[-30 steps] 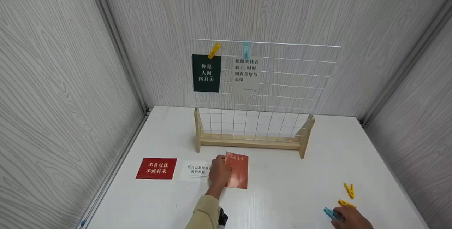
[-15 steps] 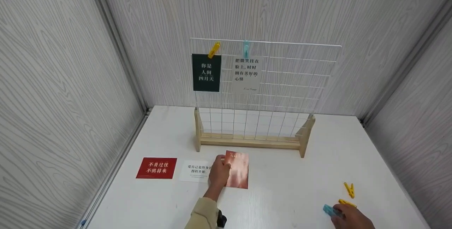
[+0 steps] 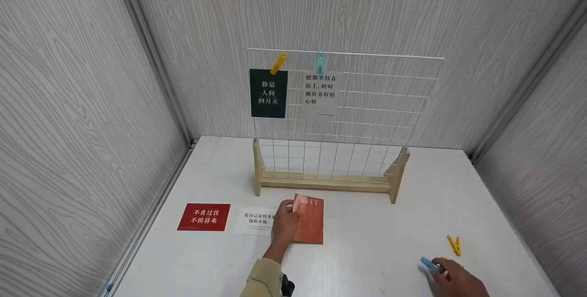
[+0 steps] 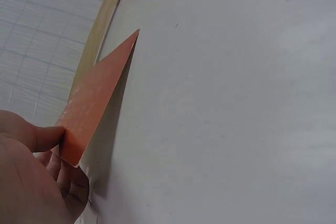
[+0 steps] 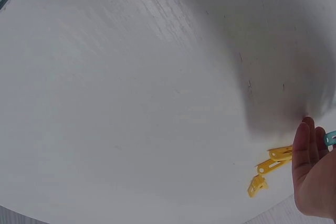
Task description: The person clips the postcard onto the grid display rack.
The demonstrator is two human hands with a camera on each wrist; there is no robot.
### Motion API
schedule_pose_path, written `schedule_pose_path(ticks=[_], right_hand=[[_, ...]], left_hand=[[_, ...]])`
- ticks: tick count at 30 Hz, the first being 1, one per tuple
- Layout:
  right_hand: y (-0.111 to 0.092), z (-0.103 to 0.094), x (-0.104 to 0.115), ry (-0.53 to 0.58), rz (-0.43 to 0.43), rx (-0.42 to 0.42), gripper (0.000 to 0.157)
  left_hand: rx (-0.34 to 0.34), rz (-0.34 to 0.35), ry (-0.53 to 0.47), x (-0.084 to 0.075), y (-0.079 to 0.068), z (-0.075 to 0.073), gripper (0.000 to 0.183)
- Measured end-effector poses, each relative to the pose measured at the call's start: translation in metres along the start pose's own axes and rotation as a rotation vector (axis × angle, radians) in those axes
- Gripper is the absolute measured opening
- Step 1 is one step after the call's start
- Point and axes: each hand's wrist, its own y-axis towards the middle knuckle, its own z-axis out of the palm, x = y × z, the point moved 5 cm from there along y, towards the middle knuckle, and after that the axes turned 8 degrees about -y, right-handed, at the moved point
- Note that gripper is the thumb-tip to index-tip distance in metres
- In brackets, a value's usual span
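My left hand point(image 3: 285, 226) pinches an orange-red card point(image 3: 309, 220) by its left edge, just in front of the grid rack. In the left wrist view the thumb lies on the card's face point(image 4: 97, 100) with the fingers behind, and the card slants up over the white tabletop. At the lower right, my right hand point(image 3: 458, 279) pinches a light blue clothespin point(image 3: 429, 263). Only the end of that clothespin point(image 5: 330, 138) shows past the hand in the right wrist view. One yellow clothespin point(image 3: 454, 245) lies beyond the right hand; another is partly hidden behind the fingers.
A white wire grid point(image 3: 380, 104) stands in a wooden base point(image 3: 325, 184). A yellow clothespin point(image 3: 278, 63) and a blue clothespin point(image 3: 320, 62) hold a dark green card point(image 3: 268, 94) and a white card point(image 3: 321, 97) there. A red card point(image 3: 204, 217) and another white card point(image 3: 252, 227) lie at left.
The right hand has lifted slightly with the blue clothespin, which now points more toward the upper left. The orange-red card has tilted a little in the left hand, its glare coming and going.
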Motion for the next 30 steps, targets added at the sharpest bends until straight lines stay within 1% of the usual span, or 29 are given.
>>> schedule_pose_path(ticks=[2, 5, 7, 9, 12, 17, 20, 23, 26, 28, 30], right_hand=[[0.000, -0.001, 0.000, -0.004, 0.004, -0.007, 0.058], [0.001, -0.001, 0.001, 0.001, 0.014, 0.005, 0.061], [0.002, -0.002, 0.002, 0.003, 0.021, 0.020, 0.063], [0.002, -0.002, 0.004, 0.013, 0.031, 0.032, 0.063], [0.001, -0.003, 0.009, 0.019, 0.021, 0.035, 0.061], [-0.001, -0.005, 0.016, 0.013, -0.013, 0.001, 0.060], [-0.003, -0.005, 0.019, 0.012, -0.029, -0.017, 0.055], [-0.004, -0.004, 0.021, 0.027, -0.042, -0.013, 0.052], [-0.003, -0.005, 0.022, 0.044, -0.033, -0.014, 0.051], [-0.003, -0.007, 0.023, 0.044, -0.042, -0.034, 0.049], [-0.003, -0.010, 0.024, 0.040, -0.047, -0.064, 0.045]], left_hand=[[0.001, 0.007, -0.050, -0.002, 0.000, 0.001, 0.034], [0.014, -0.007, -0.116, -0.003, -0.001, 0.002, 0.033], [0.022, -0.023, -0.142, -0.002, -0.002, 0.003, 0.031], [0.022, -0.033, -0.159, -0.002, -0.002, 0.004, 0.029], [0.006, -0.033, -0.161, -0.002, -0.003, 0.004, 0.027], [-0.006, -0.053, -0.180, -0.004, -0.006, 0.004, 0.023], [-0.009, -0.052, -0.190, -0.006, -0.008, 0.004, 0.023], [-0.002, -0.052, -0.209, -0.010, -0.009, 0.003, 0.024], [0.012, -0.055, -0.248, -0.014, -0.011, 0.003, 0.025], [0.026, -0.049, -0.268, -0.016, -0.012, 0.003, 0.025], [0.041, -0.058, -0.290, -0.018, -0.014, 0.003, 0.025]])
